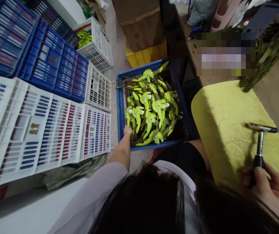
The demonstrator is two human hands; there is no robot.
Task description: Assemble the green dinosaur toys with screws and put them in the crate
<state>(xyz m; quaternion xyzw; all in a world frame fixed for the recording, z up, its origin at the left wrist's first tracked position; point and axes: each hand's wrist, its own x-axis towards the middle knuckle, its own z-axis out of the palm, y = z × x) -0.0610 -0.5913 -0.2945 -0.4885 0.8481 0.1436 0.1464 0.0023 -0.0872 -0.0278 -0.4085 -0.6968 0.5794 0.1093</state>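
Observation:
A hammer [259, 143] with a metal head and a black grip is in my right hand [263, 183], fingers wrapped round its handle. Its head is above a yellow padded surface [229, 113]. To the left, my left hand [127, 130] reaches down over the near left side of a blue crate [120, 126]. Its fingers look closed at the lower end of a bright green dinosaur-head toy [128, 113]; they are small and partly hidden. Several more green dinosaur-head toys [151, 118], with blue eyes and dark stems, lie heaped inside the crate.
White slotted crates [46, 130] and blue crates [54, 58] are stacked on the left. Farther back, a white crate [100, 48] holds green pieces. A cardboard box [139, 26] sits on a yellow crate [146, 56]. Dark green strips [266, 61] lie on the right-hand table.

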